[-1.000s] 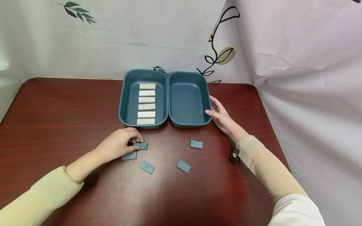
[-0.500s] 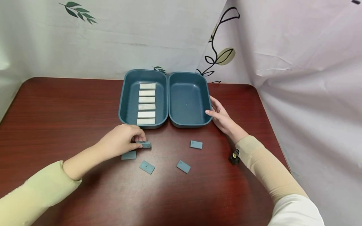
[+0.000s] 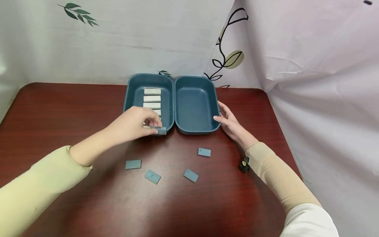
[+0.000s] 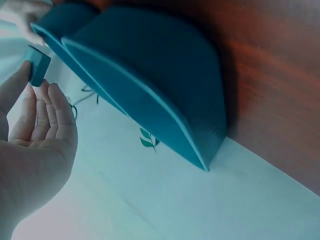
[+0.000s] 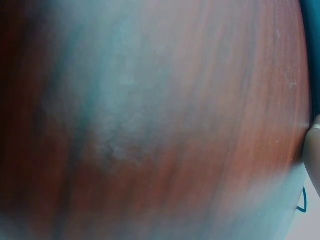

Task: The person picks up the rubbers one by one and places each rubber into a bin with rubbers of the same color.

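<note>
In the head view two deep blue plastic trays stand side by side: the left tray [image 3: 126,95] and the right tray [image 3: 194,127]. My left hand [image 3: 134,123] pinches a small blue-grey rectangular tile [image 3: 161,131] between thumb and fingers over the left tray's front rim. The left wrist view shows the tile [image 4: 39,66] held up near the fingertips. A column of white tiles [image 3: 152,98] lies in the left tray, its near end hidden by that hand. My right hand [image 3: 232,125] grips the right tray's right wall, thumb over the rim and fingers outside.
Several blue-grey tiles lie apart on the reddish-brown table [image 3: 74,115], among them a left tile [image 3: 133,164] and a right tile [image 3: 204,152]. A small black object [image 3: 244,165] is by the right wrist. A patterned white curtain [image 3: 118,39] hangs behind the table.
My left hand has lifted the pinched tile from the table and carried it forward and right to the left tray's front rim. The right hand keeps its grip on the right tray.
</note>
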The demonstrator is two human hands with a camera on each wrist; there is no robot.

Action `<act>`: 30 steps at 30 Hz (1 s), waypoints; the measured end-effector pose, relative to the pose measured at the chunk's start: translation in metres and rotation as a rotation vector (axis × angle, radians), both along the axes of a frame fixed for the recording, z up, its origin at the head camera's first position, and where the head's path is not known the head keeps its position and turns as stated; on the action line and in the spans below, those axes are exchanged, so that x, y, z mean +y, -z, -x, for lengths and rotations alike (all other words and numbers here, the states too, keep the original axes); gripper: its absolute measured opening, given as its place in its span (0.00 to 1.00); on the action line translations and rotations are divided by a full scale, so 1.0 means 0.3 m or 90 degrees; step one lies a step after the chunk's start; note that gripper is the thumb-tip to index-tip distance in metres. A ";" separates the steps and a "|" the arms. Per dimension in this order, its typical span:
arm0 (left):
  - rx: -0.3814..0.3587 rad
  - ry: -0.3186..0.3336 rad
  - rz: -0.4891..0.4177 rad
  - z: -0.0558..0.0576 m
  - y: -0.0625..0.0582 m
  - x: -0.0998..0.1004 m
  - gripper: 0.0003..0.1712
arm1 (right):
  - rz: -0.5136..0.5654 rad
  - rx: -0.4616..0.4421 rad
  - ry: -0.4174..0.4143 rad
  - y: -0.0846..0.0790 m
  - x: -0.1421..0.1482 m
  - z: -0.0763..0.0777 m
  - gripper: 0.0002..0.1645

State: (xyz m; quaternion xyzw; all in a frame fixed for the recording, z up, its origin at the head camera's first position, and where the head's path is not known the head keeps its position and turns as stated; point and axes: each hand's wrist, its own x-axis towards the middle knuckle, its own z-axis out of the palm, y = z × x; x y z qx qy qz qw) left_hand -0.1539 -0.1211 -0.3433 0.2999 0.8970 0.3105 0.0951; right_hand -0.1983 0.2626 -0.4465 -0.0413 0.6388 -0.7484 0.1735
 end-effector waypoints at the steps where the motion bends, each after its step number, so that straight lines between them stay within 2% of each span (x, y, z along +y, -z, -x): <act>1: -0.005 -0.005 -0.004 0.017 -0.005 0.002 0.07 | 0.000 0.002 0.000 0.000 -0.001 0.000 0.46; 10: -0.012 -0.039 -0.018 0.158 -0.024 0.038 0.05 | -0.003 -0.008 0.000 0.003 0.000 0.004 0.46; 16: -0.011 -0.044 -0.014 0.249 -0.038 0.083 0.05 | -0.004 -0.011 0.004 0.012 0.005 0.007 0.46; 21: -0.004 -0.032 -0.018 0.312 -0.046 0.124 0.06 | -0.010 -0.004 0.001 0.018 0.008 0.007 0.45; 30: 0.000 -0.018 -0.019 0.416 -0.039 0.200 0.07 | -0.003 -0.006 0.004 0.014 0.006 0.006 0.46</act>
